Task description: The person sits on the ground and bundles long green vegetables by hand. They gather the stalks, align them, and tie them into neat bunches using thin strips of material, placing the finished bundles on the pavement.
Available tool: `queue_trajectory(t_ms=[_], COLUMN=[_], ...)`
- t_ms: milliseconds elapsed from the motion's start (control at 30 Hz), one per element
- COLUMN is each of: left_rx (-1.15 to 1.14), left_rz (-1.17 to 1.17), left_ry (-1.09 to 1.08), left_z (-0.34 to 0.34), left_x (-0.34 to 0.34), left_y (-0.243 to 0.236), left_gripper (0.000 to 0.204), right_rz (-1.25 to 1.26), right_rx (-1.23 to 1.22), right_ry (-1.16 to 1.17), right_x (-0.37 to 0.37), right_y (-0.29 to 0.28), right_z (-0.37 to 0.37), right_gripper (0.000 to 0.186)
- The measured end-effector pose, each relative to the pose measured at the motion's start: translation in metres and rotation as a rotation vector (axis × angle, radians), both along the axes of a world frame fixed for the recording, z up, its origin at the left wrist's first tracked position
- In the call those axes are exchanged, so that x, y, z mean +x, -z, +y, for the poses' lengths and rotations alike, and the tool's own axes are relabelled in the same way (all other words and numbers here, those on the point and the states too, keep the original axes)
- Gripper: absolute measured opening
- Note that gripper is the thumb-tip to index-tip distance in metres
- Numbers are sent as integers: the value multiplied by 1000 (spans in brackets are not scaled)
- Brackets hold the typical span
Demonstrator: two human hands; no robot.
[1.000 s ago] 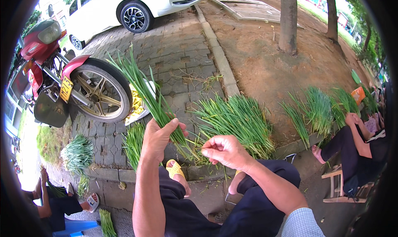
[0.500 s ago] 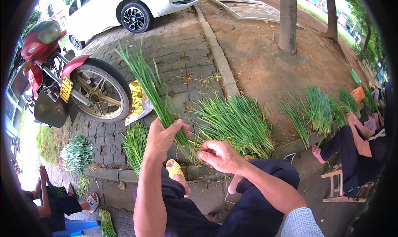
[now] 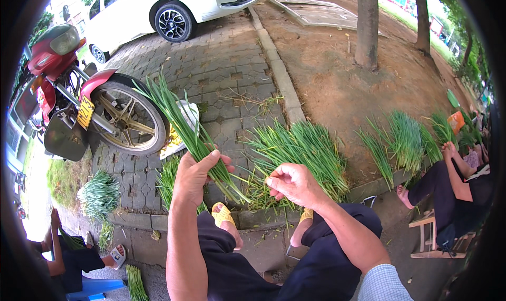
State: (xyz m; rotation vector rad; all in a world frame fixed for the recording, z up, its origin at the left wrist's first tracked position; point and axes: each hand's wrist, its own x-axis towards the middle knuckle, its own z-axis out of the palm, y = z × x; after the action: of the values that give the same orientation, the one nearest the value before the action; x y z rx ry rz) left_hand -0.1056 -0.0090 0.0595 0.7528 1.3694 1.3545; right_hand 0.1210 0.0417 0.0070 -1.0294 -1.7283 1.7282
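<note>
My left hand (image 3: 196, 173) is closed around the lower part of a bunch of Chinese chives (image 3: 176, 114). Its long green leaves point up and to the left, and the cut ends stick out toward my right hand. A short way to the right, my right hand (image 3: 296, 186) has thumb and forefinger pinched together, apart from the bunch. Whatever sits in that pinch is too small to make out. Just beyond lies a big heap of chives (image 3: 303, 156) on the paving. A smaller pile of chives (image 3: 167, 181) is partly hidden behind my left forearm.
A red motorcycle (image 3: 124, 114) stands at left beside a white and gold bag (image 3: 182, 129). A white car (image 3: 205, 6) is parked behind. More chives (image 3: 406, 137) lie at right near a seated person (image 3: 453, 180); another person (image 3: 60, 253) sits at lower left. A kerb (image 3: 142, 221) crosses before my feet.
My right hand has moved right, away from the bunch's cut ends. My left hand has shifted slightly left and down, and the leaves lean further left.
</note>
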Motion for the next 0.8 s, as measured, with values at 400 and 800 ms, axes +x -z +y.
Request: queue_trajectory(t_ms=[400, 800], left_rx=[-3, 14], left_rz=[39, 41], left_ry=[-33, 39], left_z=[-1, -2], left_x=[-2, 1], left_y=[3, 2], left_gripper=[24, 28], right_rz=[-457, -592], right_rx=[773, 762], right_ry=[71, 9], right_x=[-13, -14], right_y=[49, 46], right_z=[-5, -3], right_gripper=[10, 5])
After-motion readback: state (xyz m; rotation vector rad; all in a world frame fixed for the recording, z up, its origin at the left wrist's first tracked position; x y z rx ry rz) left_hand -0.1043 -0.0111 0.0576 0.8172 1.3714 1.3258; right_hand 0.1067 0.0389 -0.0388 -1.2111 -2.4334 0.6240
